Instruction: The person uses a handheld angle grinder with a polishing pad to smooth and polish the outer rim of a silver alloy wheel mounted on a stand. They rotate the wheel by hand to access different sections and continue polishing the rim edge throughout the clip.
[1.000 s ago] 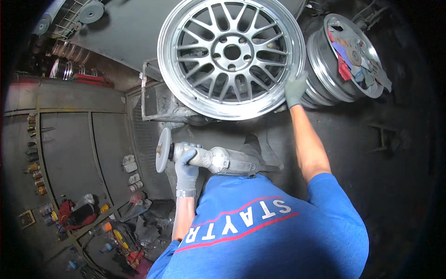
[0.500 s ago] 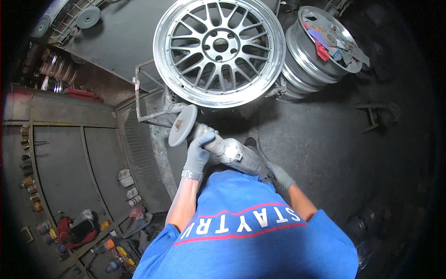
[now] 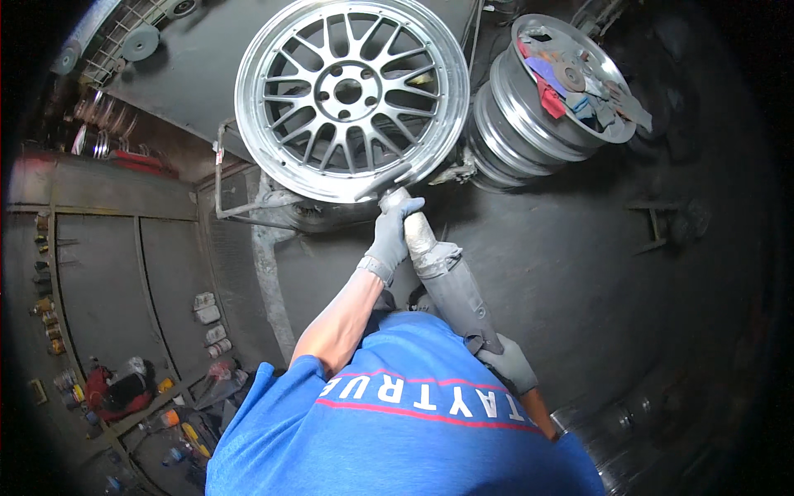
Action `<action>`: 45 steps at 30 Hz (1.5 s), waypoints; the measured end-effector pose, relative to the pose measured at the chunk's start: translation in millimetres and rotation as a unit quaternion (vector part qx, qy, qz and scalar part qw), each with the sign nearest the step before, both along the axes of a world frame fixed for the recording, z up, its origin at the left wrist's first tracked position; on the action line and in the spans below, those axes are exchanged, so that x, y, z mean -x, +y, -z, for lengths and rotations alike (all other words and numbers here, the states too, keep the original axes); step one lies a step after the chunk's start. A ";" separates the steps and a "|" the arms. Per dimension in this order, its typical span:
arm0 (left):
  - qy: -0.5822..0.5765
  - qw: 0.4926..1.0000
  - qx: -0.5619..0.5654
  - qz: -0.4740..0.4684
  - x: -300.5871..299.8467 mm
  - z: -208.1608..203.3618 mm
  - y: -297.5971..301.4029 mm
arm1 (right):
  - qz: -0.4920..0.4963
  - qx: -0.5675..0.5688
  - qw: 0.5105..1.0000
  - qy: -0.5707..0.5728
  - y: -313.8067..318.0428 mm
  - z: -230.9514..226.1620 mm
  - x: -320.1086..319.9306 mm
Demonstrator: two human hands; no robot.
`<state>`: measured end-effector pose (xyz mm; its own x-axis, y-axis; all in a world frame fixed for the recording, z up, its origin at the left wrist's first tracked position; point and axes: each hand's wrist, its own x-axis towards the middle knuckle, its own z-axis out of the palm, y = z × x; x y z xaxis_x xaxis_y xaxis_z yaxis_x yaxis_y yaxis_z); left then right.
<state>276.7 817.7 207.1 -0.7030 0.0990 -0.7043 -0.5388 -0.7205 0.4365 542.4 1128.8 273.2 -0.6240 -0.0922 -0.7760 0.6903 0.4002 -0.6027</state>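
Both of my gloved hands are on a long grey angle polisher [image 3: 455, 289]. My left hand [image 3: 390, 233] is wrapped round its front neck, close behind the disc. My right hand [image 3: 509, 364] grips the rear end of its body, low and to the right. The polisher's grey disc [image 3: 382, 182], seen nearly edge-on, is at the near lip of a silver multi-spoke alloy wheel [image 3: 285, 169]. I cannot tell whether the disc touches the lip. The wheel lies face up in front of me, its spokes and bolt holes showing.
A metal tube frame [image 3: 220, 174] sticks out left of the wheel. Stacked wheel barrels [image 3: 496, 107] stand to its right, with rags [image 3: 550, 95] and a brown disc on top. Shelves at left hold bottles and cans. A metal stand [image 3: 655, 223] is on the floor at right.
The polisher has moved forward and right, bringing its disc from left of the wheel to the wheel's near lip. My left hand went forward with it; my right hand came back nearer my body.
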 end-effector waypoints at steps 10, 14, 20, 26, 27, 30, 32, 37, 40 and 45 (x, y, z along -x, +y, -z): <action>0.034 0.984 -0.173 -0.025 68.3 14.2 80.0 | -0.069 -0.170 0.979 0.089 70.2 -81.0 70.0; 0.064 0.979 -0.193 -0.019 70.7 21.0 84.2 | -0.095 -0.202 0.966 0.127 65.9 -83.6 67.6; 0.061 0.984 -0.166 -0.001 44.9 26.4 52.6 | -0.090 -0.208 0.965 0.130 24.5 -65.6 30.6; 0.054 0.993 -0.089 0.055 15.4 18.8 -8.4 | 0.014 -0.144 0.986 0.084 -72.6 -44.2 -31.0; 0.055 0.993 -0.077 0.066 12.8 23.6 -20.1 | 0.036 -0.132 0.988 0.069 -96.6 -46.7 -37.0; 0.066 0.993 -0.043 0.088 5.1 30.6 -51.7 | 0.074 -0.089 0.992 0.047 -161.7 -52.6 -52.0; 0.072 0.991 -0.013 0.110 0.8 28.4 -76.0 | 0.077 -0.080 0.993 0.033 -197.3 -54.6 -55.9; 0.082 0.982 0.117 0.123 -2.6 18.1 -113.6 | 0.148 0.039 0.988 0.000 -241.3 -43.2 -63.6; 0.080 0.976 0.153 0.135 0.2 19.5 -121.0 | 0.141 0.045 0.989 0.006 -241.2 -34.0 -60.9; 0.049 0.985 0.128 0.106 -3.5 13.2 -86.5 | 0.141 0.050 0.988 -0.033 -179.6 -0.7 -65.1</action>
